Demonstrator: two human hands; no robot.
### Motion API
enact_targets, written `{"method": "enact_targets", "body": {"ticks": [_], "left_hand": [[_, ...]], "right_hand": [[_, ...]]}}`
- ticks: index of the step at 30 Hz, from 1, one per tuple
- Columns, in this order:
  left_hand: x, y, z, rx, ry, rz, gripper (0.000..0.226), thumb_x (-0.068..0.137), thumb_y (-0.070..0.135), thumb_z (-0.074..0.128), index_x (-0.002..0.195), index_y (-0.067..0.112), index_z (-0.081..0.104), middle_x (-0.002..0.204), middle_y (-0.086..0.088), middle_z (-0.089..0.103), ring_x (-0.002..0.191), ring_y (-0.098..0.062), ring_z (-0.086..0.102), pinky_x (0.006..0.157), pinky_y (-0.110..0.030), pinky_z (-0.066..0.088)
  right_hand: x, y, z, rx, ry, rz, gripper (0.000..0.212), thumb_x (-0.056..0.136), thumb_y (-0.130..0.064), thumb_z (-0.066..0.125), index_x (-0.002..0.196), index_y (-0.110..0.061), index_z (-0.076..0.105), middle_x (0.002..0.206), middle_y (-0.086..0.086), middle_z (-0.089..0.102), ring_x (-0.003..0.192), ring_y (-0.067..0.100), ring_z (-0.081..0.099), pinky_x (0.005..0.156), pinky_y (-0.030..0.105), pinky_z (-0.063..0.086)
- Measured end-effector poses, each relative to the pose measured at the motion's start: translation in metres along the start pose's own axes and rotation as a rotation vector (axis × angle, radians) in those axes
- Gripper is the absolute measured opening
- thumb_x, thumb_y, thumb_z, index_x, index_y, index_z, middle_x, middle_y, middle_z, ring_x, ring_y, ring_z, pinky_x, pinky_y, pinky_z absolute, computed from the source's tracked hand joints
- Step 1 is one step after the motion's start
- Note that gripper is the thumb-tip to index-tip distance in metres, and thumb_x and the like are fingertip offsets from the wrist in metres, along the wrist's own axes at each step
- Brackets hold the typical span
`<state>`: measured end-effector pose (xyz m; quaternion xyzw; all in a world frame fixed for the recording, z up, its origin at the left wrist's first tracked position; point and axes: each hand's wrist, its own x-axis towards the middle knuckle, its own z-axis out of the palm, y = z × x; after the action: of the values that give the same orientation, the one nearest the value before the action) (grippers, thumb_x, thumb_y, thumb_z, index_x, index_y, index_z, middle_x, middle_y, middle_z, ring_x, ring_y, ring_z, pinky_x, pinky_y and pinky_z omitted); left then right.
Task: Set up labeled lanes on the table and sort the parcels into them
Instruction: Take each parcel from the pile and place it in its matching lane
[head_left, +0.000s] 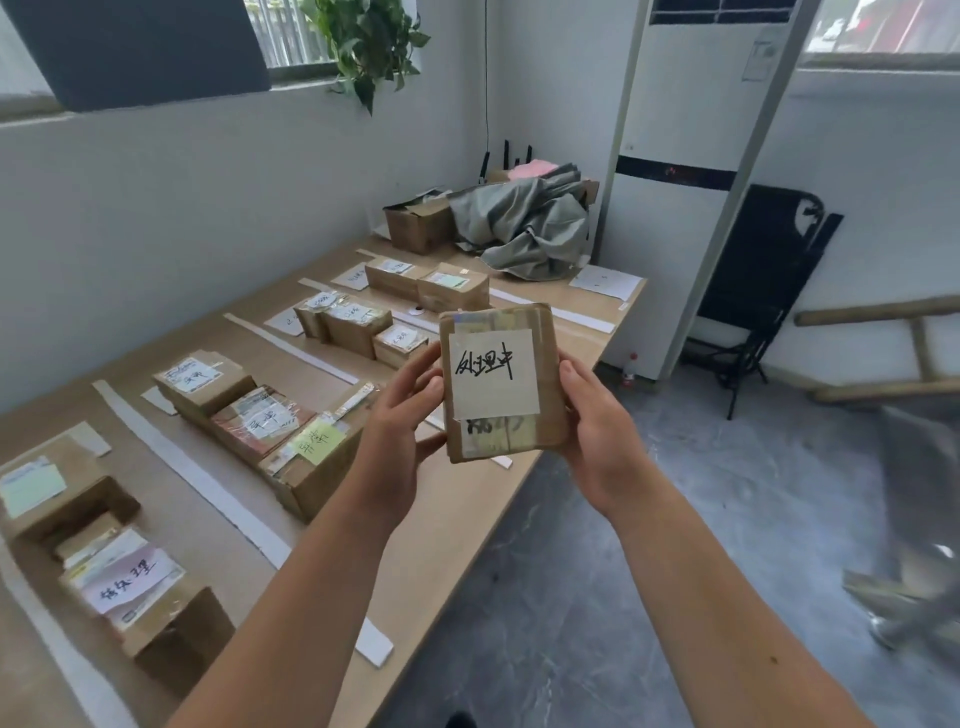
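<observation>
A small brown cardboard parcel (498, 382) with a white handwritten label is raised upright above the table's right edge. My left hand (402, 421) grips its left side and my right hand (592, 421) grips its right side. The wooden table (457, 509) is split into lanes by white paper strips (192, 475). Each lane holds labelled brown parcels: a near-left group (119, 582), a middle group (260, 421), a farther group (353, 327) and a far pair (431, 283). Small paper lane labels (288, 321) lie at the lanes' wall side.
At the table's far end stand an open cardboard box (421, 223) and a heap of grey cloth (530, 228). A white sheet (605, 280) lies near the far right corner. A tall white air conditioner (696, 182) and a black folding chair (753, 291) stand beyond the table.
</observation>
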<state>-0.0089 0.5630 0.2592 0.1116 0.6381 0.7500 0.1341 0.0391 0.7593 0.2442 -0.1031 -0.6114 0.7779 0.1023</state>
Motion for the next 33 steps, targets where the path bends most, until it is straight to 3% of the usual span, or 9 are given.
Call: {"method": "enact_targets", "body": {"ticks": [3, 16, 21, 25, 33], "left_hand": [[0.043, -0.008, 0.012, 0.021, -0.019, 0.000, 0.046, 0.095, 0.040, 0.057, 0.139, 0.050, 0.063, 0.140, 0.006, 0.070, 0.136, -0.028, 0.060, 0.106, -0.065, 0.049], [0.282, -0.040, 0.075, 0.047, -0.166, -0.079, 0.039, 0.102, 0.034, 0.057, 0.136, 0.049, 0.066, 0.138, 0.009, 0.071, 0.136, -0.022, 0.061, 0.114, -0.064, 0.042], [0.347, -0.051, 0.120, 0.046, -0.237, -0.122, 0.036, 0.105, 0.030, 0.056, 0.134, 0.046, 0.068, 0.136, 0.007, 0.073, 0.137, -0.025, 0.060, 0.103, -0.055, 0.044], [0.389, -0.059, 0.164, 0.051, -0.305, -0.142, 0.034, 0.106, 0.033, 0.056, 0.134, 0.045, 0.069, 0.135, 0.007, 0.073, 0.135, -0.022, 0.061, 0.106, -0.055, 0.046], [0.473, -0.089, 0.286, 0.036, -0.374, -0.160, 0.045, 0.091, 0.042, 0.060, 0.136, 0.040, 0.069, 0.133, 0.007, 0.074, 0.128, -0.021, 0.064, 0.095, -0.047, 0.047]], "right_hand": [[0.036, 0.002, -0.019, 0.010, 0.019, 0.004, 0.039, 0.115, -0.036, 0.037, 0.145, -0.037, 0.062, 0.136, 0.000, 0.072, 0.130, 0.031, 0.065, 0.109, 0.071, 0.047], [0.221, 0.001, -0.095, 0.085, 0.216, 0.031, 0.040, 0.111, -0.038, 0.042, 0.141, -0.033, 0.066, 0.137, 0.005, 0.072, 0.134, 0.038, 0.062, 0.110, 0.076, 0.040], [0.265, -0.008, -0.137, 0.132, 0.322, 0.019, 0.038, 0.112, -0.036, 0.044, 0.143, -0.029, 0.066, 0.135, 0.006, 0.073, 0.130, 0.034, 0.066, 0.112, 0.072, 0.044], [0.296, -0.015, -0.181, 0.134, 0.401, 0.015, 0.038, 0.113, -0.035, 0.043, 0.143, -0.029, 0.066, 0.134, 0.006, 0.074, 0.129, 0.036, 0.066, 0.110, 0.072, 0.045], [0.364, -0.032, -0.300, 0.095, 0.479, -0.015, 0.036, 0.114, -0.036, 0.042, 0.140, -0.032, 0.068, 0.129, 0.001, 0.076, 0.125, 0.032, 0.068, 0.105, 0.063, 0.053]]}}
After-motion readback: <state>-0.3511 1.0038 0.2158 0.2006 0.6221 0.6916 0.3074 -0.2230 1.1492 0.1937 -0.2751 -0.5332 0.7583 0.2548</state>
